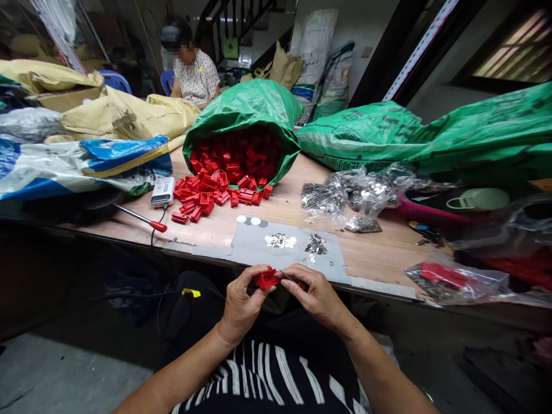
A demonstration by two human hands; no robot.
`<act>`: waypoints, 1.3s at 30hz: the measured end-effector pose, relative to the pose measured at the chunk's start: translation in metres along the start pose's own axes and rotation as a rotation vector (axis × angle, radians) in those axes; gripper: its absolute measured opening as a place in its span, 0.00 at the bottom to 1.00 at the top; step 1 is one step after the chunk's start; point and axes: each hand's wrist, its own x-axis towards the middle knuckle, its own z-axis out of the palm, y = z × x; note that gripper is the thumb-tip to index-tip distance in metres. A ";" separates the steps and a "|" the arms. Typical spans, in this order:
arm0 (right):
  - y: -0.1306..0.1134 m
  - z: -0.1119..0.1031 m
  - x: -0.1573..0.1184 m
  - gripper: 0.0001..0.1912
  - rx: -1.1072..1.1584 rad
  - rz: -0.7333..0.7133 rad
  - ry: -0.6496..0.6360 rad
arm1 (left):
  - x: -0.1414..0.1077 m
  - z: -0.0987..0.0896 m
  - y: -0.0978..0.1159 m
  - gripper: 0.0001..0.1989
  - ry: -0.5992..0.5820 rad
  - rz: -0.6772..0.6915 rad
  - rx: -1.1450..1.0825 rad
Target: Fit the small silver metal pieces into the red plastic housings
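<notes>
Just beyond the table's front edge, on my side, my left hand [244, 299] pinches a small red plastic part [266, 278] between thumb and fingers. My right hand [308, 288] is closed at the part's right side, its fingertips round a thin dark item [288, 277] too small to name. On a grey mat [250, 247] past my hands lie a pile of small shiny metal pieces [280, 240] and a darker pile of metal pieces [317, 244]. More red parts [202, 198] spill from a green sack [248, 106] onto the table.
A red-handled rod [142, 218] and a white device [163, 191] with a cable lie left. Plastic bags of metal pieces [364, 192] and a pink basin [431, 211] are right. Green sacks [366, 132] line the back; a person [196, 77] sits beyond.
</notes>
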 end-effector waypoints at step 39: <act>0.034 0.015 0.001 0.19 0.971 0.430 -0.280 | 0.000 0.001 -0.010 0.16 -0.218 0.190 0.056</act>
